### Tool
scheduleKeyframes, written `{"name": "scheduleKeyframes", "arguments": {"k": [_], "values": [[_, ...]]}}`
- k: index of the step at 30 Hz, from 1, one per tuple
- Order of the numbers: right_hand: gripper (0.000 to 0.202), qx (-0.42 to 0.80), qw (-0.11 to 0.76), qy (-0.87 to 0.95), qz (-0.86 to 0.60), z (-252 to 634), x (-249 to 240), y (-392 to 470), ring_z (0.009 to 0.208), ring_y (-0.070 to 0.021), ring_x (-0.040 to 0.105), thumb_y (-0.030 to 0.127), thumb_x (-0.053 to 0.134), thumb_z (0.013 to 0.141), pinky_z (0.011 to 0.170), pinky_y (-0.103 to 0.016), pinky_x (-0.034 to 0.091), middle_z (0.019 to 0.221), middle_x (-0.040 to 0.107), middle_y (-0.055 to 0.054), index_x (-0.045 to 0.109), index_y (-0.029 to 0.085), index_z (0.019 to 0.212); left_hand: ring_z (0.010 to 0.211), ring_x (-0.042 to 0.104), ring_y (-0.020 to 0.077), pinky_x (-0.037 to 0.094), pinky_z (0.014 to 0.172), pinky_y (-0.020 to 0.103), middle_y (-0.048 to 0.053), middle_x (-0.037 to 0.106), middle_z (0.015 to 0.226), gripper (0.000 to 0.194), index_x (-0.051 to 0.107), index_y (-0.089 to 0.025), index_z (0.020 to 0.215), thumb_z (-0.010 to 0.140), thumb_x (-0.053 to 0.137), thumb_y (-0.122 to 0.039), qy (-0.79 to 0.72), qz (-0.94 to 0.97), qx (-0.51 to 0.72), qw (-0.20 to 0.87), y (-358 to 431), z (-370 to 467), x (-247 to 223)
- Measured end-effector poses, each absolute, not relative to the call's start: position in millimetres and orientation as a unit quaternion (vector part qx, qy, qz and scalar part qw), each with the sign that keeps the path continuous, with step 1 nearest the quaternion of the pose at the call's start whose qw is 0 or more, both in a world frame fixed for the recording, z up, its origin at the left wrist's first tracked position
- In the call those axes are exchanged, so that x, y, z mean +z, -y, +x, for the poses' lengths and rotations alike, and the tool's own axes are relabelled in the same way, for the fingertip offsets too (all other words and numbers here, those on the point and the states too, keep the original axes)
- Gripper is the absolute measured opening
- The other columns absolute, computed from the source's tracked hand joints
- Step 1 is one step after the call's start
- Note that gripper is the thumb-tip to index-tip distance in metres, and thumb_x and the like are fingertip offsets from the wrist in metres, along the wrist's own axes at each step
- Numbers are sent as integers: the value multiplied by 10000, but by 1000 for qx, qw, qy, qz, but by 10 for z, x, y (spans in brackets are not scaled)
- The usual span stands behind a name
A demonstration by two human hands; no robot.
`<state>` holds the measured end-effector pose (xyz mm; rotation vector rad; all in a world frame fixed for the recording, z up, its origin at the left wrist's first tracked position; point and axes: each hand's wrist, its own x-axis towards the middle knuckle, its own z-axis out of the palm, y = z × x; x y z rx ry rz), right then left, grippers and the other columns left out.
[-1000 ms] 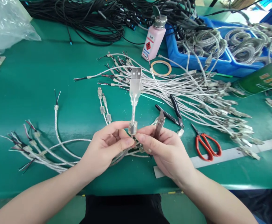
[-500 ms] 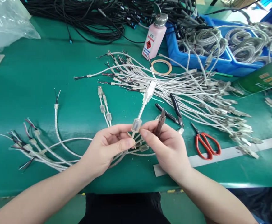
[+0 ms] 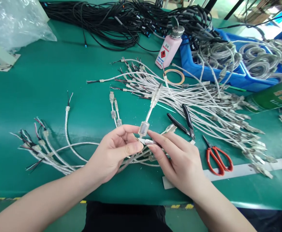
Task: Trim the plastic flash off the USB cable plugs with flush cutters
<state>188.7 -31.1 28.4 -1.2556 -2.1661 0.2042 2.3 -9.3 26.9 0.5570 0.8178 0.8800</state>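
My left hand (image 3: 118,151) is closed, thumb and forefinger pinching a clear USB cable (image 3: 144,129) just below its ferrite block. The plug end sticks up, tilted to the right. In my right hand (image 3: 179,158) is a small pair of metal nippers (image 3: 148,142); its tips touch or nearly touch the cable under the block, and the handles are hidden in the palm. More USB cables (image 3: 80,143) lie under and behind my hands, their stripped wire ends fanned out on the left. Two plugs (image 3: 112,98) stick out just beyond my left hand.
Black-handled cutters (image 3: 178,123), red-handled scissors (image 3: 219,160) and a steel ruler (image 3: 239,169) lie to the right. A big heap of cables (image 3: 179,96) spreads behind them. Farther back are a pink bottle (image 3: 169,48), a tape roll (image 3: 174,77), a blue bin (image 3: 246,77) and black cables (image 3: 102,25).
My right hand has turned over, swinging the nippers from pointing upward to pointing left at the cable below the block. The plug has twisted edge-on. The whole view has shifted slightly.
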Motion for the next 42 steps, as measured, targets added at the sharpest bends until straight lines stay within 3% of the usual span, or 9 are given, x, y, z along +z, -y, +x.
{"name": "scheduleKeyframes", "arguments": {"k": [4,21,30,39,42], "values": [[281,23,304,822,-481,1875,275,301,654,-161,590,230,576,972,581,-291,428,751,658,-81,693,33,1134,635,557,90,456,611,182,-29,603,652,275,702,-166,949,710,835,-187,-382,262,415,783,90,19,257],[236,-96,317,811,-483,1854,230,272,591,-166,486,230,685,904,581,-305,402,654,650,-49,725,46,1047,653,506,75,407,630,183,-48,563,650,260,677,-191,927,724,835,-225,-390,272,423,771,116,45,243],[261,-2,335,813,-476,1841,255,285,572,-133,539,227,598,954,552,-276,404,663,632,-48,721,16,1045,642,545,71,428,637,171,-40,598,657,263,694,-204,911,703,854,-221,-380,263,434,773,126,43,226],[197,-80,330,812,-474,1885,240,254,601,-162,524,232,682,907,584,-298,422,678,664,-52,705,89,1041,650,522,75,430,640,177,-46,569,647,239,684,-186,924,738,829,-224,-386,275,430,768,124,44,243],[186,-51,362,804,-470,1911,265,257,618,-162,540,207,661,918,592,-300,440,709,671,-62,687,89,1060,671,569,87,449,653,178,-38,591,652,210,701,-196,925,757,820,-239,-381,272,424,775,122,42,254]]}}
